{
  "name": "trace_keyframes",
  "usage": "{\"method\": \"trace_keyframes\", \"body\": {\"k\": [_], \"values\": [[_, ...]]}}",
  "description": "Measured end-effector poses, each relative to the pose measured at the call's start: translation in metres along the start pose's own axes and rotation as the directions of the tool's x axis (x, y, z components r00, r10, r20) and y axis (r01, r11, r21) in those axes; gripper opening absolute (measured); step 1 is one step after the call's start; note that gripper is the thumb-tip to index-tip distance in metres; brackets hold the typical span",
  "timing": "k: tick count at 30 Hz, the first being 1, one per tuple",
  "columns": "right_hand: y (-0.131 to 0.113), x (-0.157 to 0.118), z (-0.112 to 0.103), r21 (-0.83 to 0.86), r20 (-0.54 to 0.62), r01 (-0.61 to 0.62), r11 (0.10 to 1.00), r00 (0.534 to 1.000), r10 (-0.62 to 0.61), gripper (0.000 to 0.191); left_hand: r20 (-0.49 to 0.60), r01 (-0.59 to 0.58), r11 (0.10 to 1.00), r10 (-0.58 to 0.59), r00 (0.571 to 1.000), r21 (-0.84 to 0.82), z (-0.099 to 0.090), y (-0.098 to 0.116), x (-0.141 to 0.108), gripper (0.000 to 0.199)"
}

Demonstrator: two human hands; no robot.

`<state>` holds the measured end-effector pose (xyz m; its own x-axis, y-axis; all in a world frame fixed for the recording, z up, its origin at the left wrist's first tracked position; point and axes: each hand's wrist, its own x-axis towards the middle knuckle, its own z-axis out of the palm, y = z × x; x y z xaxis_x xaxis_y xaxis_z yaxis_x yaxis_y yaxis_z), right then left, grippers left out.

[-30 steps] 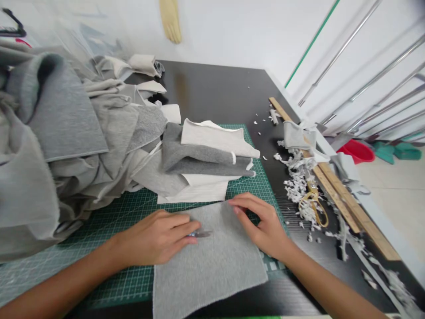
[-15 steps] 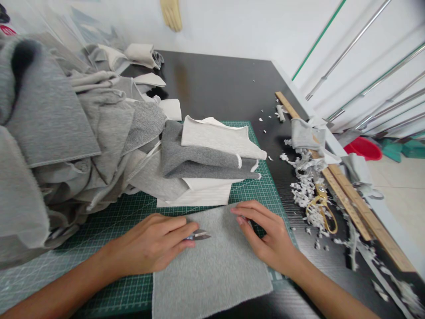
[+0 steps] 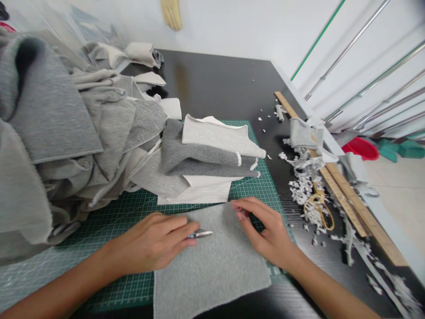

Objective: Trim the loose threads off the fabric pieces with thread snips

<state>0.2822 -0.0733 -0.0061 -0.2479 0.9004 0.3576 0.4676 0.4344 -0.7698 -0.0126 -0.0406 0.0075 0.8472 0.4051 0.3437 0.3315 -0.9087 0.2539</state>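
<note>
A grey piece of fabric (image 3: 219, 261) with overlocked edges lies flat in front of me on the green cutting mat (image 3: 133, 292). My left hand (image 3: 156, 241) rests over its left side, fingers wrapped round small thread snips (image 3: 202, 234) whose metal blades point right, just above the cloth. At the fabric's upper right corner is my right hand (image 3: 264, 230), thumb and forefinger brought together on the edge there. The exact pinch point is partly hidden by the fingers.
A big heap of grey fabric pieces (image 3: 59, 110) fills the left side. Folded dark grey pieces (image 3: 202, 159) lie beyond my hands. To the right are fabric scraps (image 3: 300, 190), yellow-handled scissors (image 3: 320, 206) and wooden rulers (image 3: 361, 208) along the table's edge.
The view has shifted slightly. Both hands stay nearly in place; the snips' blades have turned a little and catch more light. The fabric has barely moved.
</note>
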Motion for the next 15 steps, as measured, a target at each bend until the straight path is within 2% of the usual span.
{"method": "trace_keyframes", "body": {"k": [6,10,15], "values": [[-0.0006,-0.0007,-0.0011,-0.002,0.016,0.003,1.000,1.000,-0.003,0.034,-0.053,0.028,0.999,-0.030,0.998,-0.034,-0.0013,0.0044,-0.0008,0.026],[-0.0001,-0.0024,-0.0012,-0.002,0.031,-0.006,1.000,1.000,0.006,0.034,-0.009,0.066,0.997,-0.067,0.998,-0.027,-0.0007,0.0026,-0.0037,0.033],[0.0004,-0.0029,-0.0006,-0.004,0.043,-0.010,1.000,0.999,0.010,0.036,0.007,0.018,1.000,-0.018,1.000,-0.024,0.0004,0.0029,-0.0022,0.023]]}}
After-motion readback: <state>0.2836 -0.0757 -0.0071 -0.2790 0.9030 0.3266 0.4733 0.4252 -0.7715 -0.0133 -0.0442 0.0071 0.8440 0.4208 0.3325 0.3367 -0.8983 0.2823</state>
